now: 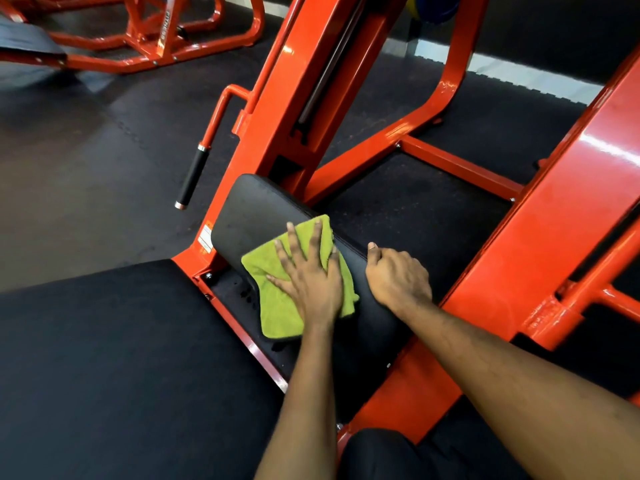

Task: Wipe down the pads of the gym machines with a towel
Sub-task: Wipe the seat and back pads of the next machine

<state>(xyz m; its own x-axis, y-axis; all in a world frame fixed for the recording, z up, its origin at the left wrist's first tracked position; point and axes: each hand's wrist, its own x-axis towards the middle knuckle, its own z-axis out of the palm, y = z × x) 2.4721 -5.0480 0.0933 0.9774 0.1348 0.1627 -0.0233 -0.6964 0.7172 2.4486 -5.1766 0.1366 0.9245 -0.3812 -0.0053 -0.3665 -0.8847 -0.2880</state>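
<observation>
A lime-green towel point(277, 306) lies folded over a black padded shoulder pad point(249, 209) of an orange machine. My left hand point(311, 275) presses flat on the towel with fingers spread straight. My right hand point(394, 275) grips the pad's right edge, fingers curled over it and thumb up. The towel's lower end hangs off the pad's near side.
A wide black seat pad point(121, 358) fills the lower left. Orange frame beams point(540, 244) rise at the right and centre. A black-gripped handle point(194, 174) hangs left of the pad. Another orange machine point(145, 32) stands far left on dark rubber flooring point(86, 150).
</observation>
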